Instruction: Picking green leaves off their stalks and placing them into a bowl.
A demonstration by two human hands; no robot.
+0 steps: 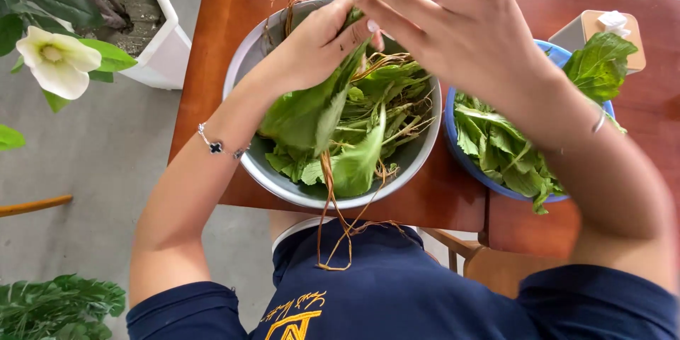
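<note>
While over the metal bowl [248,71]: left hand [319,42] pinching a leafy stalk [312,110], axis 1-to-7 o'clock; right hand [453,25], fingers spread, at 2 o'clock.

Two hands are in view, the left hand [319,39] and the right hand [453,25]. Two bowls stand on one wooden tabletop [212,64]: one metal bowl [283,180] and one blue bowl [464,159], each with a heap of leafy greens too many to count. One bracelet [216,145] sits on the left wrist and one bangle [599,122] on the right. One white planter [166,46] and one white flower [57,60] show at the left. One small box [591,28] stands beyond the blue bowl.
</note>
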